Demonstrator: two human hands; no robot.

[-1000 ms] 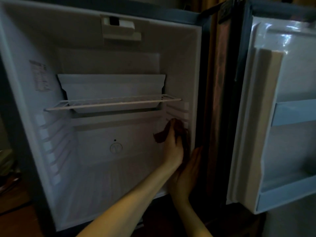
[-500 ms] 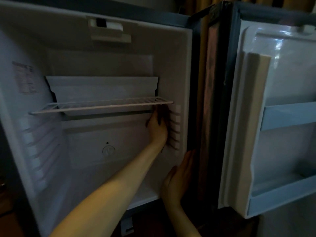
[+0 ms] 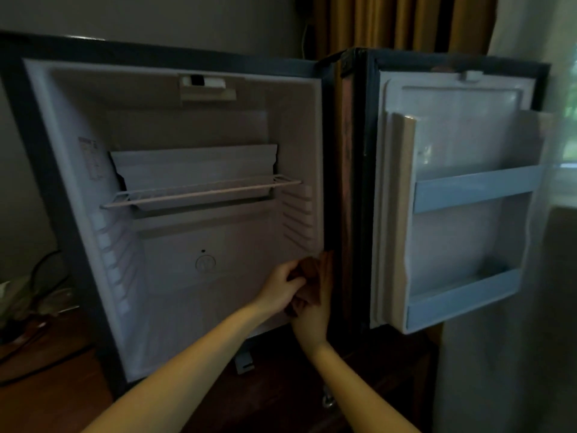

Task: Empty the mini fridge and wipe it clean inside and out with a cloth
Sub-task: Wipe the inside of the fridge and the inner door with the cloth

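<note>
Mini fridge [image 3: 187, 126] fills the left and centre of the frame, its door [image 3: 452, 145] swung wide at right and a wire shelf [image 3: 199, 192] across its middle. At its lower right inner corner the left hand [image 3: 279, 290] pinches a brown cloth [image 3: 310, 268]. The right hand [image 3: 313, 310] lies flat against the cloth, fingers straight.

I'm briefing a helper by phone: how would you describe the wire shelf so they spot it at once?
Look inside the open mini fridge, left of its swung-out door. Halfway up, the wire shelf spans wall to wall. It is the only thin white grid; the door shelves are solid with blue fronts.
</note>
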